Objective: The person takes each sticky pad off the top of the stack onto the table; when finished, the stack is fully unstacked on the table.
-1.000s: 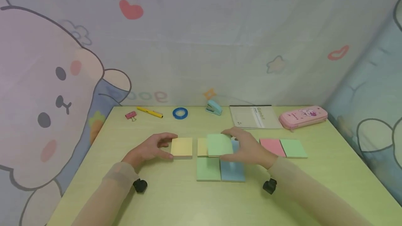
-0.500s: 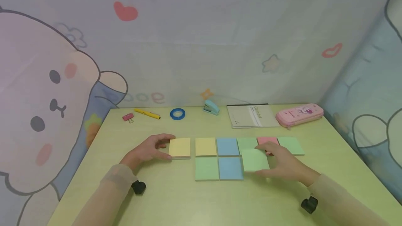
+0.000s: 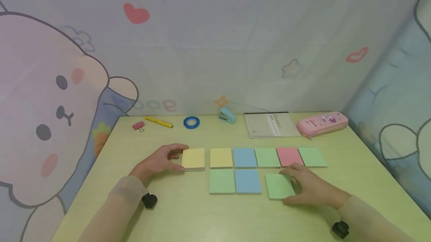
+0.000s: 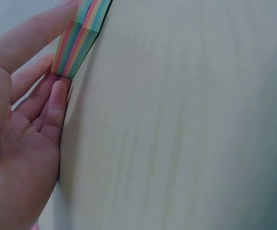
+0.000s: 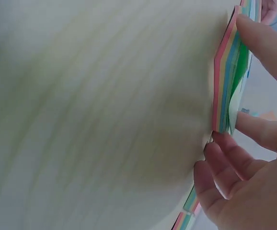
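My left hand [image 3: 158, 162] holds the left side of a stack of yellow-topped sticky note pads [image 3: 193, 158] between thumb and fingers. Striped edges of two stacked pads [image 4: 74, 50] show in the left wrist view. My right hand [image 3: 314, 187] pinches a green-topped sticky note pad [image 3: 279, 187] low at the table, a small gap right of the front blue pad [image 3: 247, 181]. Its pink, yellow, blue and green layers [image 5: 225, 79] face the right wrist camera. Beside that blue pad lies another green pad [image 3: 222, 181]. Behind them runs a row: yellow [image 3: 220, 158], blue [image 3: 244, 158], green [image 3: 267, 158], pink [image 3: 290, 156], green [image 3: 312, 157].
Along the table's back lie a pink binder clip [image 3: 138, 125], a yellow pen [image 3: 159, 122], blue tape [image 3: 191, 122], a light blue stapler [image 3: 227, 116], a notebook [image 3: 271, 125] and a pink pencil case [image 3: 322, 123]. A printed curtain [image 3: 215, 47] hangs behind.
My right hand has carried the green pad rightward and toward me, from above the back row down to the front row's right end. My left hand stays on its stack.
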A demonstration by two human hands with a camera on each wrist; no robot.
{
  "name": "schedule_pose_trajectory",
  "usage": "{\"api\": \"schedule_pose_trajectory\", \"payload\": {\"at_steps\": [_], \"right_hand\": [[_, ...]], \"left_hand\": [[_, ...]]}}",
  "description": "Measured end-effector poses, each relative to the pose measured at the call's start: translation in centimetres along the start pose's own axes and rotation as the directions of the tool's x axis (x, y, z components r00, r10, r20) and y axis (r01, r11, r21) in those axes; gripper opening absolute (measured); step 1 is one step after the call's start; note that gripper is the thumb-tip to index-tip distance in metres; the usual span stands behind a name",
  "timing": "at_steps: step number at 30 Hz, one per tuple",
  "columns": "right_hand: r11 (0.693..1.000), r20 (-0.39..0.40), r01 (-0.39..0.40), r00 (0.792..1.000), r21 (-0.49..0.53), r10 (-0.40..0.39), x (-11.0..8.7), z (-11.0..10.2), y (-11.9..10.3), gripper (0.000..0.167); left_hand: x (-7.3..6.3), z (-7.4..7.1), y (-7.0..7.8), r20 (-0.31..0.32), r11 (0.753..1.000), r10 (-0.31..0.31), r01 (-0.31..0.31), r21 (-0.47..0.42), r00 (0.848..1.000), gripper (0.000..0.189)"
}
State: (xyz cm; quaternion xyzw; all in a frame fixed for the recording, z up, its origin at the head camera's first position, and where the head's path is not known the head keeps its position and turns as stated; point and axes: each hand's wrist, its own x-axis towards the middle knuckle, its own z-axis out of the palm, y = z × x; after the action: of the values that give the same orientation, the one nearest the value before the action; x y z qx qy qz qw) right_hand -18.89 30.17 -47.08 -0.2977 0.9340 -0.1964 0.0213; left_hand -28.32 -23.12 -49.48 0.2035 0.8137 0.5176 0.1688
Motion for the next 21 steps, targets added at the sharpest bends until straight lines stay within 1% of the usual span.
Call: {"api": "schedule_pose_trajectory", "payload": {"at_steps": [3,10,17,21], "right_hand": [[1.0,0.004,-0.001,1.0,-0.011,0.001,-0.4,-0.3,0.3,0.086],[0.999,-0.052,0.034,0.998,0.006,-0.034,-1.1,-0.4,1.2,0.079],[1.0,-0.038,0.001,0.999,0.03,0.0,-0.7,-0.2,1.5,0.079],[0.998,-0.036,-0.003,0.999,0.056,0.005,-0.4,0.1,1.3,0.079]], "left_hand": [[0.0,0.0,0.1,0.003,1.0,-0.009,0.009,-0.002,1.0,0.077],[0.0,-0.2,0.2,-0.003,1.0,-0.009,0.009,0.01,1.0,0.078],[0.0,-0.2,0.3,0.001,1.0,0.001,-0.001,0.006,1.0,0.077],[0.1,-0.1,0.2,0.001,1.0,0.001,-0.001,0.011,1.0,0.077]]}}
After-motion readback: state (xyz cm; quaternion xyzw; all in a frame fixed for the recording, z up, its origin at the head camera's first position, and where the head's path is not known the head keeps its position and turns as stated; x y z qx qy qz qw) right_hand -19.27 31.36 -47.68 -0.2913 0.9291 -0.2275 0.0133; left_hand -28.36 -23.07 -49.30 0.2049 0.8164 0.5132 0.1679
